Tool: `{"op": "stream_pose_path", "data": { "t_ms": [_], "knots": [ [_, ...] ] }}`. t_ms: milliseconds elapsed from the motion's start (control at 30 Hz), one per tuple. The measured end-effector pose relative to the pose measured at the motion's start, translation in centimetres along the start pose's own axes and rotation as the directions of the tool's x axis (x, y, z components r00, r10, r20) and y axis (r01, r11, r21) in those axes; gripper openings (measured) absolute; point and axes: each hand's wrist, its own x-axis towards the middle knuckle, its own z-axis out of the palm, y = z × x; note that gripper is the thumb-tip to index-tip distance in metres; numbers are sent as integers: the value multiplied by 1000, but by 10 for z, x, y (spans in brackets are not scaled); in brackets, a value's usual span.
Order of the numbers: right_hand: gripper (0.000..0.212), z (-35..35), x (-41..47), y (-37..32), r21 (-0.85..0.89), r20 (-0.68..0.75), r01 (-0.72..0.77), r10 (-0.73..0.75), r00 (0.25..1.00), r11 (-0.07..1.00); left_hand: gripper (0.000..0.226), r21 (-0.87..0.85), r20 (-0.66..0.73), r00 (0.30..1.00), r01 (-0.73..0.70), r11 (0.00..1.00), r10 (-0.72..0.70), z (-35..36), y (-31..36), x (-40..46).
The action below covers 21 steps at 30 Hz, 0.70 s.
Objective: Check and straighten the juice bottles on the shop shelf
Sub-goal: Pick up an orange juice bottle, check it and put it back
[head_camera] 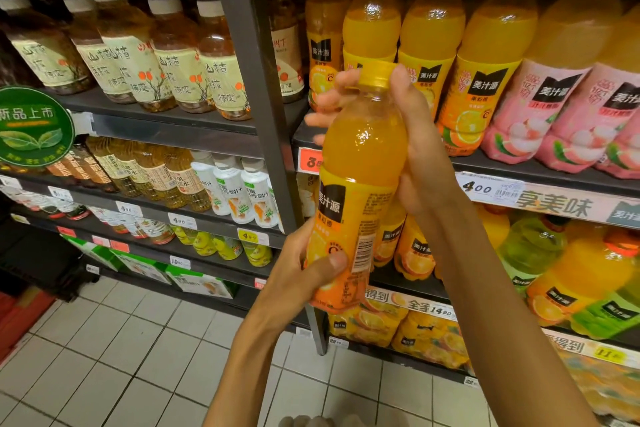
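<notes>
An orange juice bottle [356,177] with a yellow cap and orange label is held upright in front of the shelf, off the shelf board. My left hand [304,274] grips its base, thumb across the label. My right hand [412,142] wraps its neck and shoulder, fingers around the cap. Behind it a row of orange juice bottles [429,35] stands upright on the shelf [540,170], with pink lychee bottles [540,107] to the right.
A grey shelf upright [256,80] divides the bays. Brown tea bottles [166,55] fill the left bay, smaller drinks below. Larger orange and green bottles [533,253] stand on the lower right shelf. White floor tiles [121,357] lie below.
</notes>
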Motion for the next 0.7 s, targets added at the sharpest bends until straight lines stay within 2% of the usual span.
{"op": "stream_pose_path", "data": {
  "t_ms": [67,133,267,367,500,600,700],
  "knots": [
    [42,5,1,5,63,54,-46,43,998,997,91,-10,15,999,52,999,-51,2,-2,0],
    [38,8,0,9,65,40,-61,58,997,996,92,12,-8,997,73,997,-72,6,-4,-1],
    [32,6,-1,13,7,-96,-53,53,994,999,84,63,-78,994,80,995,-75,10,-2,0],
    [32,2,1,12,-49,-181,-70,60,982,996,83,37,-97,992,87,996,-83,14,3,0],
    [30,-6,4,8,-130,-155,-125,104,982,984,69,-130,-112,988,91,987,-105,21,9,1],
    [30,-9,3,6,0,-48,-128,127,991,992,73,-368,12,989,141,919,-147,22,16,3],
    [33,-9,3,8,106,13,-168,168,986,980,88,-460,100,977,214,862,-189,23,16,4]
  ]
}}
